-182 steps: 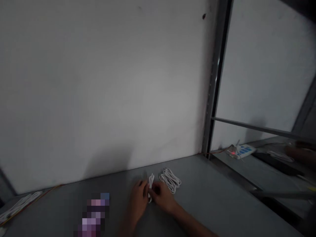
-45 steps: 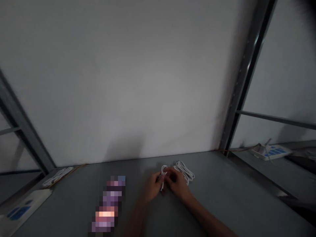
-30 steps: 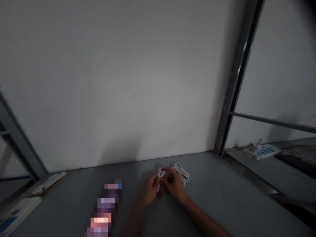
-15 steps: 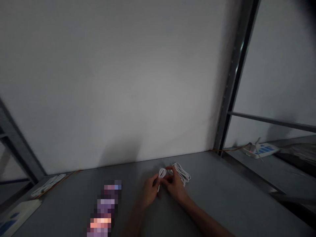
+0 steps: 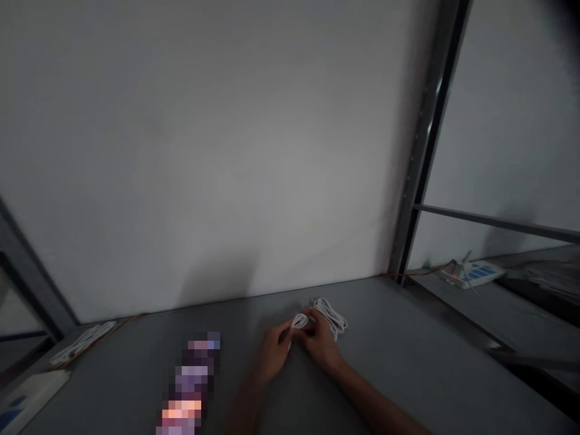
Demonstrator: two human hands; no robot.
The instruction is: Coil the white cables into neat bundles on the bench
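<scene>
L hand, R hand, on white cable

Two hands show, the left hand and the right hand. Their fingers hold one white cable coil, with a second coil just beside them and a third coil well left. Two white-and-blue units, one unit well right and one unit well left, and one pixelated object lie apart from them.

The left hand and right hand have open grey bench to their right, as far as its edge. A small white cable coil sits between them, and a looped white cable bundle blocks the way just beyond the right hand. Farther on stands a flat white wall. Leftward, a long pixelated object lies near, in the path.
</scene>
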